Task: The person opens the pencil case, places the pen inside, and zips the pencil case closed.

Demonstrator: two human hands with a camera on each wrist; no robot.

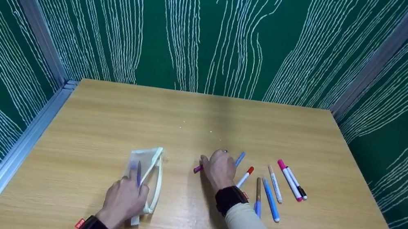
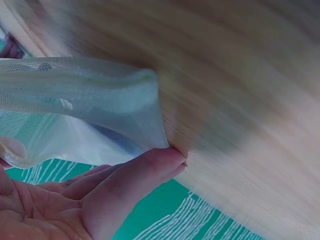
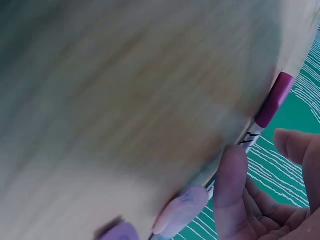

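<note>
Pouch, hand-held, with loose markers

Head view: left hand on the pouch, seemingly steadying it so its mouth gapes. Right hand and purple-capped marker, right of the pouch; loose markers, farther right.

Left wrist view: fingers gripping the pouch's edge, one fingertip at its corner.

Right wrist view: grip part-open, thumb apart; fingers at the purple-capped marker's barrel, likely for lifting, cap projecting beyond them.
</note>
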